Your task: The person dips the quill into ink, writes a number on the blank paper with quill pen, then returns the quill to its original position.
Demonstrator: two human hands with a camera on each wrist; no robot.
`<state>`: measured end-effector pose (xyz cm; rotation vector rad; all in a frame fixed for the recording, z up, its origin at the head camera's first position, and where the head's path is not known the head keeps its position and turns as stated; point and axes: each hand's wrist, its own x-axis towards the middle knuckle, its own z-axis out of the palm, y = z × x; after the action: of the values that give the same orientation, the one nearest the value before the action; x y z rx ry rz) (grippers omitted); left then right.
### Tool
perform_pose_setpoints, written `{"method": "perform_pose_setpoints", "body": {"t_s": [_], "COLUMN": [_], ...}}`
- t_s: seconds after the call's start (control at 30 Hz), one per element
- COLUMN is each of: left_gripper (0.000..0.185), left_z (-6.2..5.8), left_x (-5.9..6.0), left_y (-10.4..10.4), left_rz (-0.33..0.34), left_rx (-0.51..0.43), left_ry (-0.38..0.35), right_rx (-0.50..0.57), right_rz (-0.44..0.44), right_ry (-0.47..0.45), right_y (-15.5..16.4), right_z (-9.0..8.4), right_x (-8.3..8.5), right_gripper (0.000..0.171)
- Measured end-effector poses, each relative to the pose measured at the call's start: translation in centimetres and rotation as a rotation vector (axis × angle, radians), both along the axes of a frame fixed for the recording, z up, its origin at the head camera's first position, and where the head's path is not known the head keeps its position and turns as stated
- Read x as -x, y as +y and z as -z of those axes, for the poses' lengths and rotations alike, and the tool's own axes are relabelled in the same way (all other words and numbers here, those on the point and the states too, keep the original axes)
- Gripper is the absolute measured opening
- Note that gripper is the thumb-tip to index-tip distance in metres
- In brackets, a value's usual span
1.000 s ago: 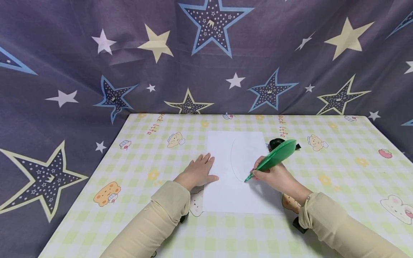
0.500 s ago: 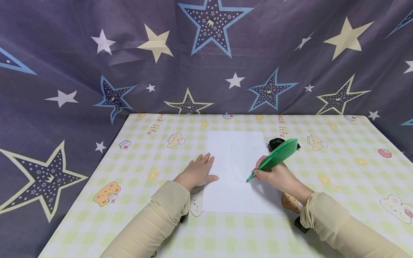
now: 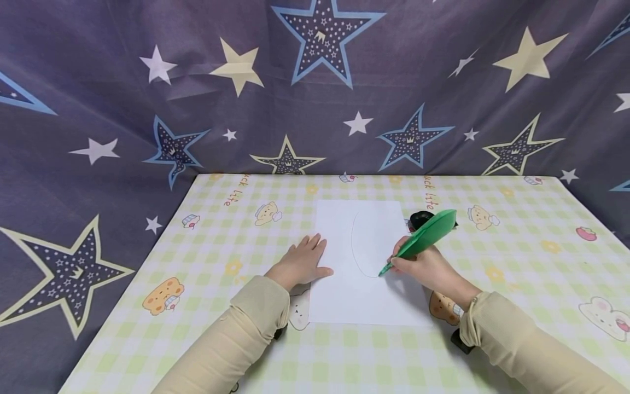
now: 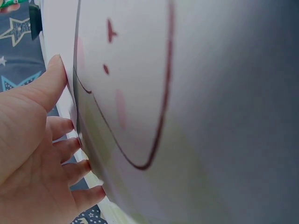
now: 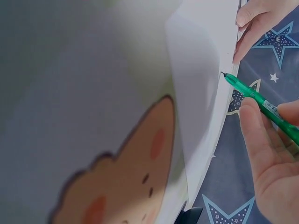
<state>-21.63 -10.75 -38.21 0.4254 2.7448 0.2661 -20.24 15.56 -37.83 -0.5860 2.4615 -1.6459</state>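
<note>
Right hand (image 3: 427, 268), green pen (image 3: 418, 241) shifted slightly right on paper (image 3: 361, 262).

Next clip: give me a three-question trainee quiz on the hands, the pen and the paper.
1. True or false: the left hand lies flat on the white sheet.
2. What does the right hand hold?
A. scissors
B. green leaf-topped pen
C. eraser
3. Fill in: the pen tip meets the lower end of a drawn ____ line.

Key: 1 true; 2 B; 3 curved.
</note>
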Motion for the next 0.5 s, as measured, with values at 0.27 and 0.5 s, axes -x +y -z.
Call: {"method": "perform_pose_setpoints", "body": {"t_s": [0.27,0.5], "left_gripper": [0.074,0.074], "left_z": [0.08,0.08], "left_x": [0.06,0.09], "left_y": [-0.1,-0.15], "left_rz": [0.005,0.011], "left_rx": [-0.002,-0.003], "left_ry": [-0.005,-0.008], "right_rx": [-0.008,-0.025], "right_rz": [0.013,0.036], "right_ry": [-0.002,0.008], "right_y": [0.14,0.28], "right_z": [-0.14,0.03], "right_x": [0.03,0.24], "right_gripper": [0.006,0.006]}}
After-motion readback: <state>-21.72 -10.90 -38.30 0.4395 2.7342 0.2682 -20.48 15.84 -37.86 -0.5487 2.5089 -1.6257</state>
